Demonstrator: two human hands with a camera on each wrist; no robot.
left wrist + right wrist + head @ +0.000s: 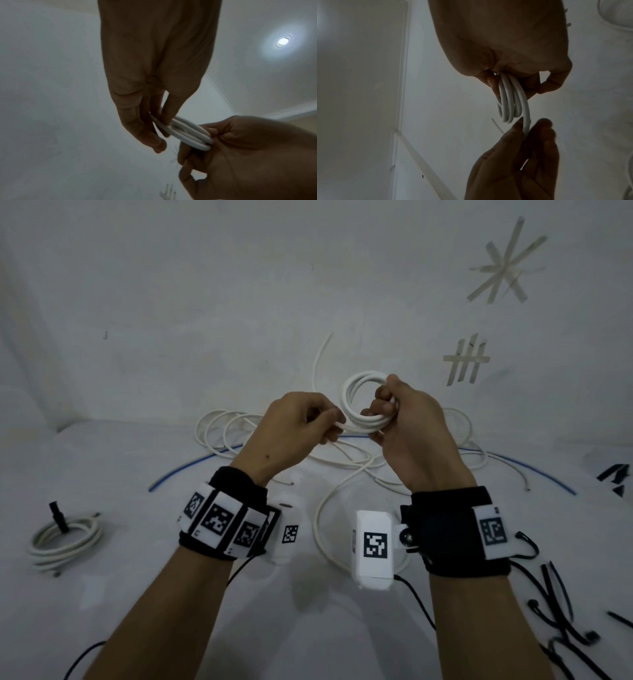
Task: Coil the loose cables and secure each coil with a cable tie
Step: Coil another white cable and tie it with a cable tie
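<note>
A small coil of white cable [354, 402] is held up above the table between both hands. My right hand [383, 414] grips the coil's right side, fingers curled through the loops [510, 102]. My left hand [334, 424] pinches the free strand of the same cable where it leaves the coil's lower left [187, 134]. The rest of that cable hangs down to the loose white cables [236, 433] tangled on the table. Black cable ties [556, 607] lie at the near right.
A finished white coil [66, 541] with a black tie [56, 513] lies at the near left. A long blue cable [191, 470] curves across the table behind my hands. A white wall with tape marks [503, 265] stands behind.
</note>
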